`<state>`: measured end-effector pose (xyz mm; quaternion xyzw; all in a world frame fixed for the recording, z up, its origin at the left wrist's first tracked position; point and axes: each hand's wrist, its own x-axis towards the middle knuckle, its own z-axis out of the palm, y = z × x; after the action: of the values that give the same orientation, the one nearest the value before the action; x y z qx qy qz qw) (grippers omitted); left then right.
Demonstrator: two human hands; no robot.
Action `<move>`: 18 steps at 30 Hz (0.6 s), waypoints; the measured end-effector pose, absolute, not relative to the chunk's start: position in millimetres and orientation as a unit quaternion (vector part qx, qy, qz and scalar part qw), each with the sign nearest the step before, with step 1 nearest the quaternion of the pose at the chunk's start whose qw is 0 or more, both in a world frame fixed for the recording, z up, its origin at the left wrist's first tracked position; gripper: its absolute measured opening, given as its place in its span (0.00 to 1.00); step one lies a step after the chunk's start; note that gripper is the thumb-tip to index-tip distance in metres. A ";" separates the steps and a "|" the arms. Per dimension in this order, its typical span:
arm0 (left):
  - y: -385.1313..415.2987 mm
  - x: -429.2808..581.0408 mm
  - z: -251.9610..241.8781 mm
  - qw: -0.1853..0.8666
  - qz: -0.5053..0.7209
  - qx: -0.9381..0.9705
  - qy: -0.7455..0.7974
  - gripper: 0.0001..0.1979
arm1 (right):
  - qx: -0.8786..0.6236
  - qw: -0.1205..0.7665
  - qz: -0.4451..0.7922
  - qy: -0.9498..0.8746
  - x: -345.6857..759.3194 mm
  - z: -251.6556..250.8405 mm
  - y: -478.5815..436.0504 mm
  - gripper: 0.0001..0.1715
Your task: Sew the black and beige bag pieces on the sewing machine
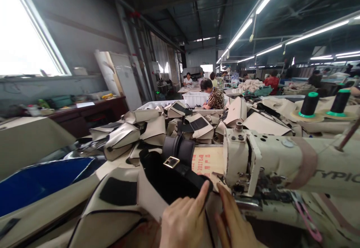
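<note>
A beige bag with black lining (157,176) lies in front of me, its mouth facing up. Across it runs a black strap with a gold buckle (171,162). My left hand (184,218) grips the near right rim, fingers curled and index finger stretched along the black edge. Beside that edge is my right hand (236,221), its fingers extended and apart; whether they touch the bag's side is hard to tell. Just right of both hands stands a cream sewing machine (270,158). Its needle area is partly hidden.
Many beige bag pieces (197,126) are heaped beyond the machine. Two black thread cones (309,104) stand at the right. Another beige piece with a black patch (119,191) lies left, near a blue-lined container (45,180). A person in a patterned top (216,98) sits farther off.
</note>
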<state>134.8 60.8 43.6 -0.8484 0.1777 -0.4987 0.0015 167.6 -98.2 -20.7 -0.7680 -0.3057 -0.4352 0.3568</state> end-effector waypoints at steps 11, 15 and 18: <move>35.8 168.9 72.6 0.032 -0.409 -0.892 0.189 0.21 | -0.690 0.342 -0.617 -0.165 188.7 7.2 -100.0 0.09; 37.5 162.7 62.1 -0.025 -0.321 -0.929 0.183 0.17 | -0.726 0.411 -0.526 -0.163 186.4 -2.6 -90.0 0.14; 50.3 134.9 36.5 -0.044 -0.318 -0.912 0.256 0.17 | -0.731 0.431 -0.483 -0.217 175.6 -7.1 -105.3 0.13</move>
<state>134.9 50.3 36.5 -0.9117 0.2557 -0.3185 -0.0442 175.6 -105.3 -7.1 -0.7308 -0.2169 -0.4828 0.4310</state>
